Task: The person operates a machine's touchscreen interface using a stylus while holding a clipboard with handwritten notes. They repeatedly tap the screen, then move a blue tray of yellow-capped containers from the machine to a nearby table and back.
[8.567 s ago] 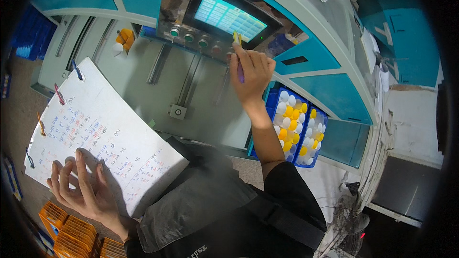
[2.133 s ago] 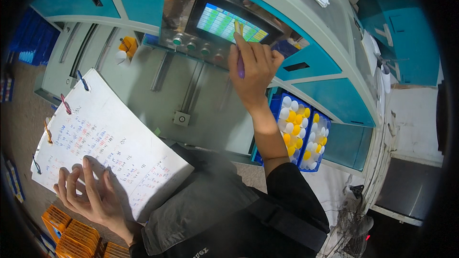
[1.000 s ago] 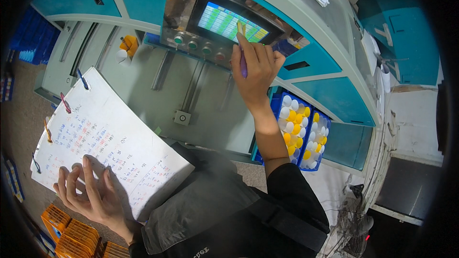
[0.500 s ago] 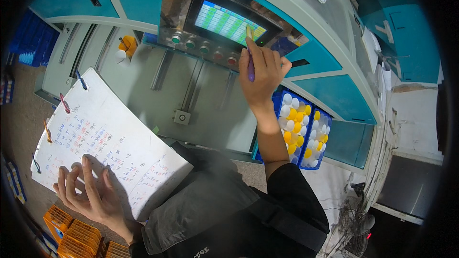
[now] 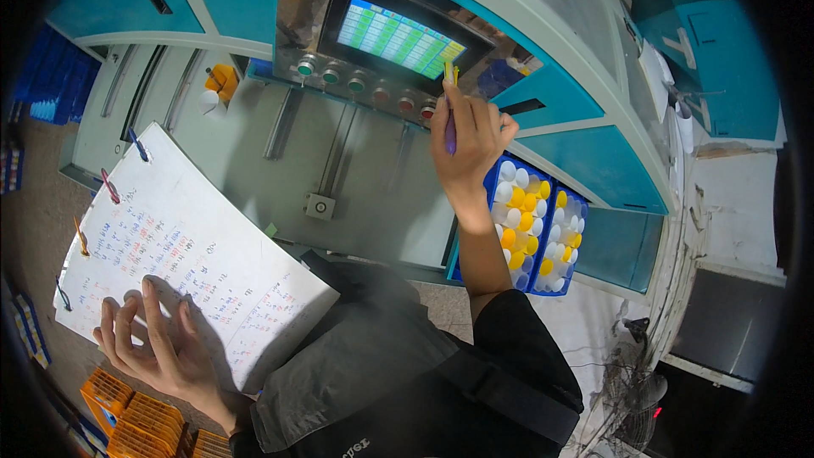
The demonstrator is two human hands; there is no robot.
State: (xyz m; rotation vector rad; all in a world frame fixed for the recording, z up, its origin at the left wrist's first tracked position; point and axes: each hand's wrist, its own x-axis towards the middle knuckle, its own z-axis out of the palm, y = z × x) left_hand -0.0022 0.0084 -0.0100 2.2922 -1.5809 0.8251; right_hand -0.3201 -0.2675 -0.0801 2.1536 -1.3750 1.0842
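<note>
My right hand (image 5: 475,144) is closed on a slim purple pen (image 5: 450,137) with a yellowish upper end. That end reaches the lower right corner of a lit touchscreen (image 5: 394,41) with green, white and yellow table cells; whether it touches the glass cannot be told. A thick stack of white pages, a ring-bound notebook (image 5: 246,254) with handwritten blue and red figures, lies tilted at my left. Coloured ties run through its edge. My left hand (image 5: 165,356) rests on the open page, fingers spread.
Below the screen runs a row of round push buttons (image 5: 356,83). Blue crates (image 5: 532,265) of white and yellow-capped tubes stand right of the pale machine bed (image 5: 254,165). An orange holder (image 5: 222,80) and white cup (image 5: 210,102) sit at its far left. Orange baskets (image 5: 144,424) are at lower left.
My right hand has shifted slightly right and down, taking the pen's end from within the table cells to the screen's lower right corner. My left hand stays on the page.
</note>
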